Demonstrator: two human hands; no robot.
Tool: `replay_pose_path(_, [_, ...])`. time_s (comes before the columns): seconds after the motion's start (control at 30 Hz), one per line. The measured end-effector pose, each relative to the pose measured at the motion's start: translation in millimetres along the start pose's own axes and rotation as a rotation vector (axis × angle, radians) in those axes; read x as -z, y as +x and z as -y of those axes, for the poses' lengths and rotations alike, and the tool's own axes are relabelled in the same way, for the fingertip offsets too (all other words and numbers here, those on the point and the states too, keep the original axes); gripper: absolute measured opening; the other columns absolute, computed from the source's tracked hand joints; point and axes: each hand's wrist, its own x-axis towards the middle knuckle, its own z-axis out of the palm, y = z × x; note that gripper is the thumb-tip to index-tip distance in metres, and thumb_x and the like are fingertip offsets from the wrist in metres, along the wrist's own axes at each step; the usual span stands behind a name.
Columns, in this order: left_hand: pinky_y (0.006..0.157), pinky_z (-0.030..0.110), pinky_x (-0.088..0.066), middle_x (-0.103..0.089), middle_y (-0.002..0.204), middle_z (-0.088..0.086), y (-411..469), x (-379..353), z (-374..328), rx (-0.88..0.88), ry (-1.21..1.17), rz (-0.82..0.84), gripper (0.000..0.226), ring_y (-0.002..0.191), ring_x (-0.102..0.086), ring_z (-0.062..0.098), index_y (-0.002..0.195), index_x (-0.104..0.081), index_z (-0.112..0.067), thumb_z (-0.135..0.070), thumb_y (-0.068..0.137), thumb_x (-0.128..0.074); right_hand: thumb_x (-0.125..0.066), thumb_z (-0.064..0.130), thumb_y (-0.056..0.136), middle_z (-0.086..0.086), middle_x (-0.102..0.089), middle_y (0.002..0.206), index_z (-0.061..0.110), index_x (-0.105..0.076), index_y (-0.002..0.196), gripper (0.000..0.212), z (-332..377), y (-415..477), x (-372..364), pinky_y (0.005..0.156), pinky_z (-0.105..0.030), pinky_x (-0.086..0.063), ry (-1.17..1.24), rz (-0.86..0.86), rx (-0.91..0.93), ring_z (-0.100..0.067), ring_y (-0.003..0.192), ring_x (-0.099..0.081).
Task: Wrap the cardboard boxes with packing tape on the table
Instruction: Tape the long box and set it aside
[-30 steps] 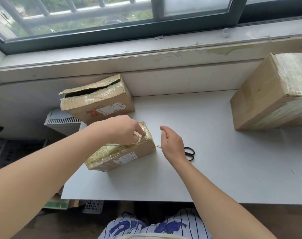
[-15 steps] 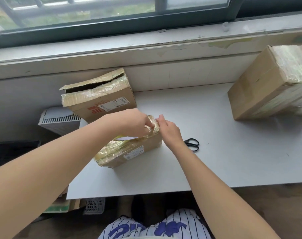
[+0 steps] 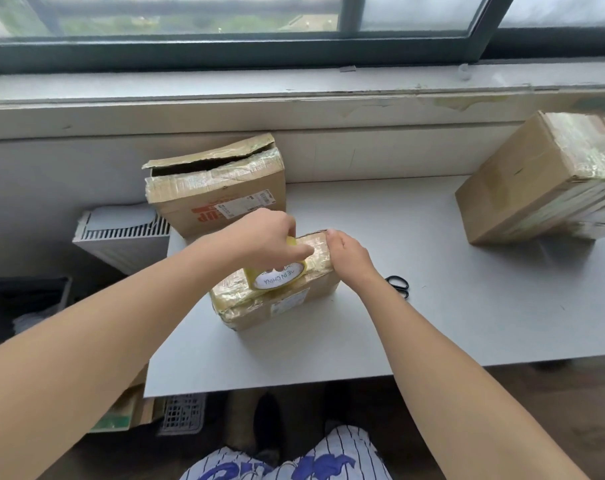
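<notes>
From the head view, a small box (image 3: 277, 299), already shiny with tape across its top, lies on the white worktop (image 3: 432, 323) near the left edge, about midway between front and back. The left hand (image 3: 264, 242) grips a tape roll (image 3: 277, 277) from above, fingers curled round its rim, and the roll rests on top of the small box. The right hand (image 3: 348, 254) is at the right end of the same box with its fingers bent over the taped edge; whether they pinch a loose end of tape cannot be told. Black scissors (image 3: 398, 285) lie on the worktop just right of the right wrist. An open box (image 3: 218, 202) with a raised flap stands at the back left corner. A large taped box (image 3: 536, 181) sits tilted at the back right, well apart from the others.
</notes>
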Motion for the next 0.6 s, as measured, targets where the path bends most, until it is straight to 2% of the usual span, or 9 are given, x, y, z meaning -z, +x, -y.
replay_pose_path(0.07, [0.052,0.024,-0.047,-0.072,0.064,-0.002,-6,6,7,0.011,-0.009,0.012,0.039,0.057,-0.067,0.008,0.090,-0.062,-0.015,-0.053,0.094,-0.061,-0.028,0.045,0.108,0.006,-0.060,0.093,0.030,-0.055,0.088,0.037,0,-1,0,0.087,-0.038,-0.041,0.002,0.006,-0.005,-0.026,0.103,-0.053])
replay_pose_path(0.17, [0.051,0.025,-0.047,-0.070,0.057,-0.002,-18,7,28,0.033,0.031,0.049,0.049,0.052,-0.067,0.009,0.080,-0.067,-0.009,-0.056,0.091,-0.062,-0.028,0.045,0.108,0.003,-0.062,0.102,0.027,-0.059,0.101,0.036,-3,-1,-1,0.086,-0.035,-0.038,-0.004,-0.004,-0.006,-0.025,0.106,-0.053])
replay_pose_path(0.27, [0.050,0.021,-0.047,-0.069,0.055,-0.002,-35,8,55,0.080,0.032,0.100,0.051,0.048,-0.066,0.007,0.075,-0.068,-0.009,-0.056,0.092,-0.062,-0.029,0.044,0.108,-0.001,-0.063,0.094,0.019,-0.058,0.092,0.041,-5,-2,-4,0.080,-0.037,-0.039,0.016,-0.025,-0.002,-0.025,0.099,-0.054])
replay_pose_path(0.47, [0.051,0.025,-0.048,-0.067,0.055,-0.001,-53,3,94,0.114,0.067,0.018,0.053,0.053,-0.068,0.014,0.069,-0.065,-0.011,-0.058,0.092,-0.058,-0.029,0.044,0.108,-0.003,-0.062,0.087,0.016,-0.054,0.085,0.044,-5,-4,-5,0.082,-0.039,-0.041,-0.012,-0.055,0.005,-0.025,0.093,-0.054])
replay_pose_path(0.6, [0.057,0.034,-0.047,-0.060,0.058,0.000,-59,-10,99,0.045,0.131,-0.066,0.053,0.059,-0.058,0.016,0.067,-0.061,-0.017,-0.062,0.094,-0.055,-0.029,0.044,0.108,-0.008,-0.062,0.088,0.009,-0.054,0.090,0.047,-5,-7,-5,0.080,-0.040,-0.041,-0.034,-0.071,0.010,-0.029,0.094,-0.054])
